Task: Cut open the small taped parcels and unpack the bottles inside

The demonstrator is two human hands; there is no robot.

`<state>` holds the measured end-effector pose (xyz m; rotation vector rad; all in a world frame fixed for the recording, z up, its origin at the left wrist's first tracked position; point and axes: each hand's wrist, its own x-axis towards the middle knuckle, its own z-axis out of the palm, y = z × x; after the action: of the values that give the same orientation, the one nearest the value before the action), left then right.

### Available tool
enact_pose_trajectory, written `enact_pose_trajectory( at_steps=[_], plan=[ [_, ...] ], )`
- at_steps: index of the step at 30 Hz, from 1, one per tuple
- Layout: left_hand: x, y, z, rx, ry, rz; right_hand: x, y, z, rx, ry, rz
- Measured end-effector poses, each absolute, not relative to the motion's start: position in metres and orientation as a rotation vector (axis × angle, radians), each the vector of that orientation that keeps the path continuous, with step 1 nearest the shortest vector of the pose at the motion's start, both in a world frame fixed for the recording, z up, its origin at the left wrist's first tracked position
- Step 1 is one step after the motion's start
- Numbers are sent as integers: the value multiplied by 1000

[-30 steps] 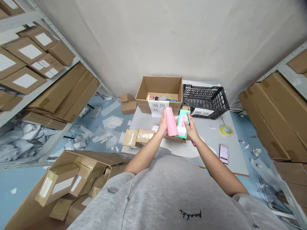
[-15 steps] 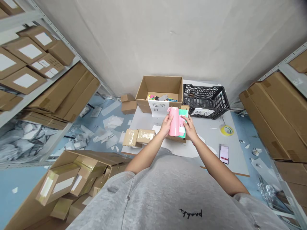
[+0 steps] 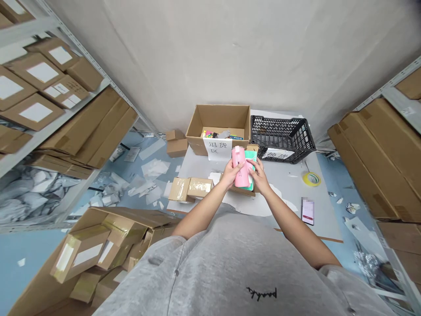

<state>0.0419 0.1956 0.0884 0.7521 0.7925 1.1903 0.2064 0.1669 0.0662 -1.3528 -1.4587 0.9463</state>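
My left hand (image 3: 231,174) is wrapped round a pink bottle (image 3: 240,166), held upright above the grey table (image 3: 289,182). Right beside it, my right hand (image 3: 259,177) grips a green and white box (image 3: 251,166) that stands behind the bottle and is mostly hidden by it. Both hands hover over a small brown carton (image 3: 241,189) lying on the table. Behind them stands an open cardboard box (image 3: 219,127) with a paper sign and several colourful items inside.
A black plastic crate (image 3: 282,137) sits at the back right of the table. A yellow tape roll (image 3: 311,178) and a phone (image 3: 307,210) lie to the right. Taped parcels (image 3: 189,188) rest at the left edge. Shelves of cartons (image 3: 49,83) line both sides.
The pink bottle has swung from tilted to upright and shifted right, in front of the green box. My two hands have come closer together.
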Motion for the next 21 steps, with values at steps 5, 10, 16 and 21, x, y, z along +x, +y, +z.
enact_pose_trajectory(
  at_steps=[5,10,16,21],
  plan=[
    [52,197,79,696,886,1235,204,167,64,-1344,-1497,925],
    [56,198,72,560,851,1255,207,165,61,-1376,-1486,919],
    [52,192,76,577,742,1303,212,162,70,-1366,-1443,929],
    [50,189,87,667,774,1297,212,161,73,-1346,-1467,921]
  ],
)
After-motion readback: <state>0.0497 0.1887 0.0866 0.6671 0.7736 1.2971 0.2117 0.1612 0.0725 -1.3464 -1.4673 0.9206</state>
